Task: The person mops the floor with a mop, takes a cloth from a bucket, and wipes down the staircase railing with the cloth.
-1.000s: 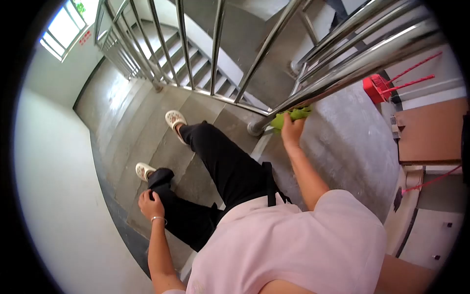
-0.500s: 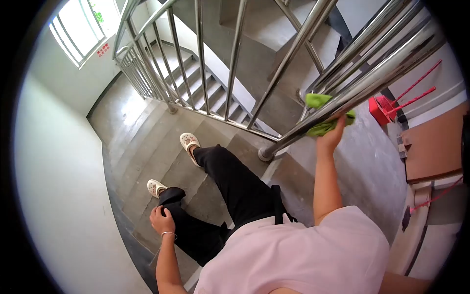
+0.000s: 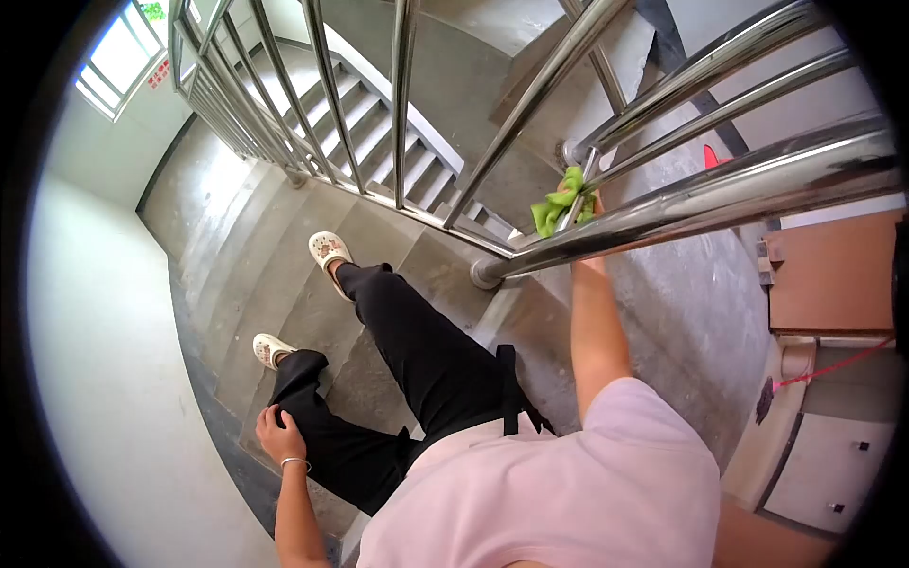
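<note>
My right hand (image 3: 597,205) reaches past the thick shiny metal post (image 3: 701,194) and grips a bright green cloth (image 3: 549,214). The cloth is bunched around a thinner rail (image 3: 579,202) low in the railing, just beyond the post. Part of the hand is hidden by the post and the cloth. My left hand (image 3: 280,435), with a bracelet at its wrist, rests on my knee in black trousers (image 3: 331,402). Its fingers lie over the fabric and hold nothing.
Stairs (image 3: 355,123) descend on the far side of the railing. A white wall (image 3: 95,312) runs along the left. At right are a brown board (image 3: 833,275), a pink-handled brush (image 3: 765,398) and a red object (image 3: 713,157) partly behind the post.
My right hand and the green cloth have moved from the thick post to the thinner rail behind it. The view has shifted right; my left hand stays on the knee.
</note>
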A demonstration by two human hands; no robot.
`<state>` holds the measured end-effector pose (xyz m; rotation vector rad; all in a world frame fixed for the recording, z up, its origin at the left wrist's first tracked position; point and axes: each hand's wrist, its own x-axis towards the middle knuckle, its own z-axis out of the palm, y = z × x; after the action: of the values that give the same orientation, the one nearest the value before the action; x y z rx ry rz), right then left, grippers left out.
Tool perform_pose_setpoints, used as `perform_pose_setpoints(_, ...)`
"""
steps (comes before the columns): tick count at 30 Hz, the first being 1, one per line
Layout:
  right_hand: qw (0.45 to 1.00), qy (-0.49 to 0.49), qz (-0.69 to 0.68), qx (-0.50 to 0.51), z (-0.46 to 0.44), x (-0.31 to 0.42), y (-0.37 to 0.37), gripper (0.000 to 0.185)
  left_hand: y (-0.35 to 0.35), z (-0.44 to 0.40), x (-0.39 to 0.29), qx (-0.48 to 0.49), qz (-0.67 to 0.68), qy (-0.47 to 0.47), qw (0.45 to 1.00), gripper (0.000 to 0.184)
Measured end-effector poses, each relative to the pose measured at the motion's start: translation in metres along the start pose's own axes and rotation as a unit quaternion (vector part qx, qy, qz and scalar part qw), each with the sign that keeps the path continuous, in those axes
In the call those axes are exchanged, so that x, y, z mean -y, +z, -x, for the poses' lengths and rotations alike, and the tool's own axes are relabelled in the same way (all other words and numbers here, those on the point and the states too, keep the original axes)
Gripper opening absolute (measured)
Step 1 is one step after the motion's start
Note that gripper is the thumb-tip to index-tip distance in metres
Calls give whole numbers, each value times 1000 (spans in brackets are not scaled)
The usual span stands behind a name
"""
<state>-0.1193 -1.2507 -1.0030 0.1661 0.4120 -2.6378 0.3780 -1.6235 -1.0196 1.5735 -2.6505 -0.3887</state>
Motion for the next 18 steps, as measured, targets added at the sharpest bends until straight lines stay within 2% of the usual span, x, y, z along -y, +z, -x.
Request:
perform_pose_setpoints(4,985,78,-121,101,-24,4,-1,34,1,0,1,-6,-6,-1,1000,23)
perform_pose_setpoints(8,974,108,-156,127,-33,3,3,31,4,2,2,-15,6,-4,1000,23)
perform_pose_setpoints(12,974,128,-126,137,-31,4,11,28,6,1,-1,-11,13,-12,1000,21)
perform_pose_setpoints(16,947,185,-43,259,-10,-12,11,24,8,2,2,-19,20,-4,1000,21)
perform_pose_setpoints(17,948,187,-39,255,0,-11,8,24,8,2,1,-13,22,-6,1000,21)
perform_pose_setpoints(18,987,95,66,112,10,-11,5,24,8,2,1,-14,22,-9,1000,21)
